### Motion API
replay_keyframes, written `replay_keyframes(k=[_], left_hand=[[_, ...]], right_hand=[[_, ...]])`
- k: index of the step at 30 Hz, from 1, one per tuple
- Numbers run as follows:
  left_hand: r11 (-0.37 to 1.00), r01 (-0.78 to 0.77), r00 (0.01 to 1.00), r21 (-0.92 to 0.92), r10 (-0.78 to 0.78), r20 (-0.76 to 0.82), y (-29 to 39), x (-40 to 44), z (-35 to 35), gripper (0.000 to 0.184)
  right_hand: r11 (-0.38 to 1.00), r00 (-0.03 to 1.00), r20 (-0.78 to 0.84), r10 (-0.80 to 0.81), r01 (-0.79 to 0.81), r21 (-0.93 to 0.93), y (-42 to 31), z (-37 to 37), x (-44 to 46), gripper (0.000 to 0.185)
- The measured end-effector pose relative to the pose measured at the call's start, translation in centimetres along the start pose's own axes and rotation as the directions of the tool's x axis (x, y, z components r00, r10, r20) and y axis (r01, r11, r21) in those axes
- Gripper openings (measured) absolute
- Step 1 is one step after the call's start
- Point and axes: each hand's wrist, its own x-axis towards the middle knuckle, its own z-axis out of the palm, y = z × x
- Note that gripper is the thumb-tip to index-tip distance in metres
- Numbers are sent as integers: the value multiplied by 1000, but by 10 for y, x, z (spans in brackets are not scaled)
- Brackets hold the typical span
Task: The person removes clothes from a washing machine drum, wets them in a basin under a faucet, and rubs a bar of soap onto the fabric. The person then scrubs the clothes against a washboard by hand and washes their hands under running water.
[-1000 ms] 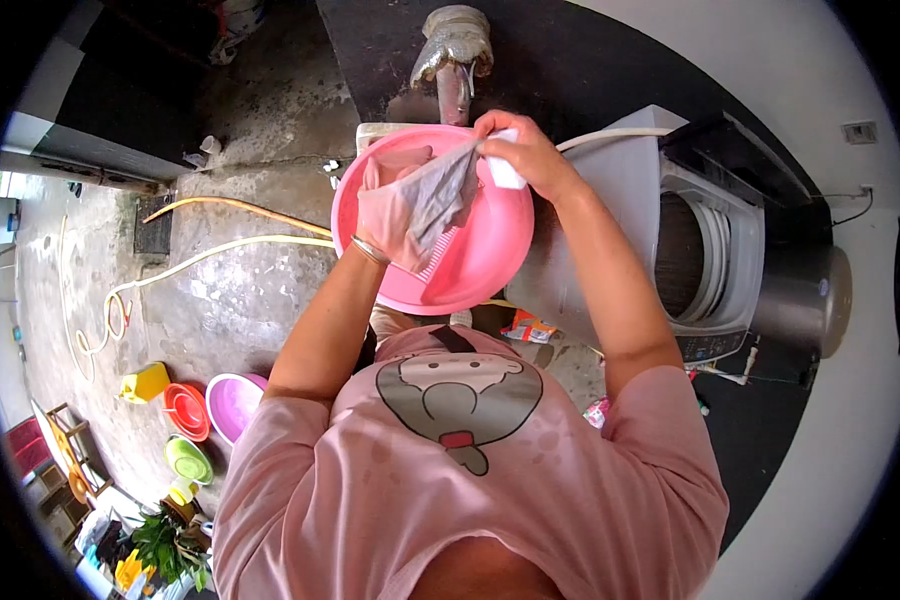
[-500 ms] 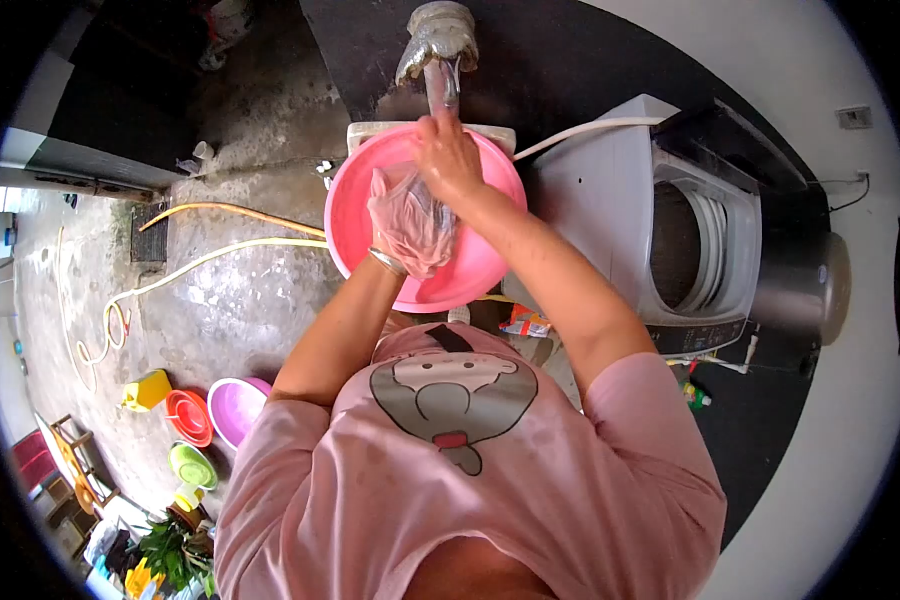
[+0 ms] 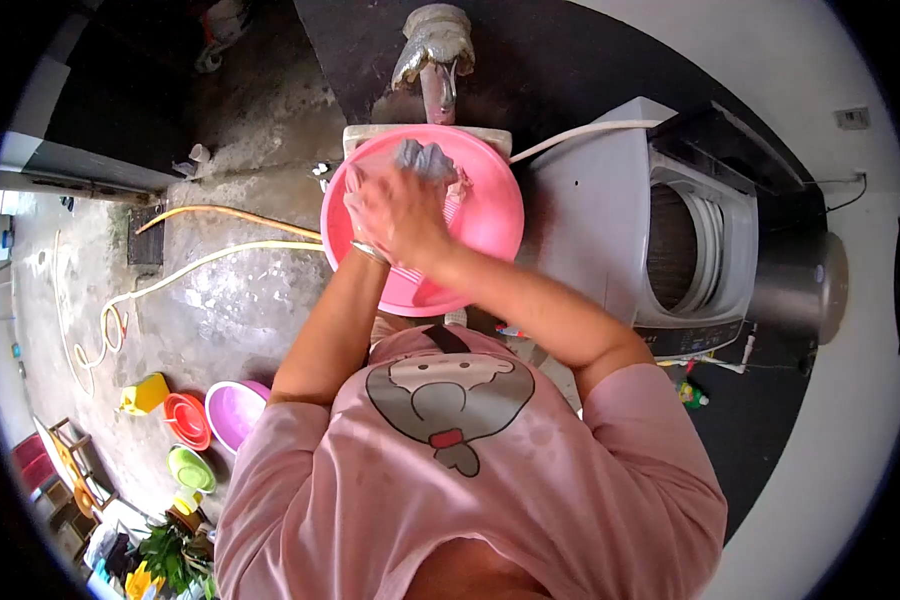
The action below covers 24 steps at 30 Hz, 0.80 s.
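A round pink basin (image 3: 490, 235) stands below a wrapped pipe (image 3: 438, 60), with a ridged pink washboard (image 3: 452, 208) inside it. Over the basin's left half my two hands are pressed together on a wet pink and grey cloth (image 3: 425, 160). My right hand (image 3: 408, 215) lies across the top, its fingers blurred. Beneath it, my left hand (image 3: 362, 200) is closed at the cloth, mostly covered, with a silver bangle at the wrist. The grey part of the cloth sticks out beyond my knuckles.
An open-lidded washing machine (image 3: 605, 210) stands at the right. Yellow hoses (image 3: 220, 245) run over the wet floor at the left. Lower left are a yellow jug (image 3: 145, 394), a red basin (image 3: 187, 420), a purple basin (image 3: 236, 415), a green basin (image 3: 191, 469) and a plant (image 3: 163, 548).
My right hand has gone from the basin's upper right, past the pipe side, down onto my left hand. The white piece it held earlier no longer shows. The cloth is now bunched between both hands.
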Motion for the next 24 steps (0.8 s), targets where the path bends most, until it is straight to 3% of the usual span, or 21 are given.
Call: replay_keyframes(k=[1, 2, 3, 4, 5, 6, 7, 9, 11, 13, 14, 16, 17, 18, 19, 20, 21, 23, 24], left_hand=[[855, 120, 991, -505, -71, 115, 2, -3, -5, 45], [594, 202, 977, -779, -71, 200, -2, -6, -2, 45], [252, 275, 961, -928, -36, 276, -7, -6, -1, 46], [-163, 343, 938, -925, 6, 347, -11, -4, 4, 47], [-579, 373, 907, -725, 64, 416, -12, -4, 4, 48], [-836, 341, 876, -430, 116, 469, -9, -5, 2, 49], [-925, 308, 855, -223, 166, 490, -8, -7, 2, 49], [-844, 339, 879, -416, 126, 460, -1, -8, 10, 51], [-643, 371, 906, -670, 91, 414, 6, -10, 18, 53], [-731, 378, 896, -568, 135, 422, 5, -12, 15, 54], [-828, 370, 883, -422, 173, 435, 3, -13, 13, 55], [-920, 327, 864, -216, 198, 463, 0, -12, 8, 57], [-928, 319, 858, -191, 197, 475, 2, -13, 8, 58], [-870, 343, 869, -355, 151, 470, 3, -14, 10, 59], [-549, 373, 912, -748, 71, 403, 8, -15, 16, 60], [22, 295, 956, -955, 7, 295, 17, -16, 27, 61], [405, 189, 980, -894, -14, 201, 31, -19, 41, 62], [596, 111, 991, -795, -7, 133, 61, -27, 71, 63], [602, 92, 994, -793, -13, 106, 61, -22, 74, 64]], right_hand=[[1000, 1000, -6, -19, 19, 4, -9, -6, -5, 21], [999, 999, -16, -40, 40, 11, -17, -10, -8, 21], [998, 998, -29, -51, 51, 19, -25, -14, -12, 21], [998, 997, -48, -61, 63, 24, -29, -15, -14, 21], [996, 996, 44, 84, -85, 29, 7, 21, -4, 24], [990, 990, 15, 141, -142, 24, 21, 17, 8, 27], [986, 986, 18, 164, -164, 9, 24, 14, 6, 27], [987, 984, 81, 159, -157, -32, 10, 22, -7, 27], [994, 986, 127, 108, -105, -31, -7, 29, -19, 26], [998, 996, 73, 52, -54, 28, -13, 13, -14, 23], [998, 999, 42, 31, -34, 60, -14, 8, -14, 22], [986, 983, 72, 168, -167, -18, 26, 21, 7, 26], [982, 981, 47, 189, -188, -20, 30, 18, 4, 26], [979, 979, 16, 203, -203, -24, 33, 16, 5, 26], [977, 978, 21, 207, -206, -48, 19, 24, -4, 22], [976, 977, 32, 211, -208, -70, 5, 31, -15, 18], [978, 978, 29, 205, -204, -48, 3, 30, -14, 18], [980, 980, 17, 198, -198, 4, 0, 28, -10, 18], [979, 980, 8, 199, -199, 32, -2, 27, -6, 19]])
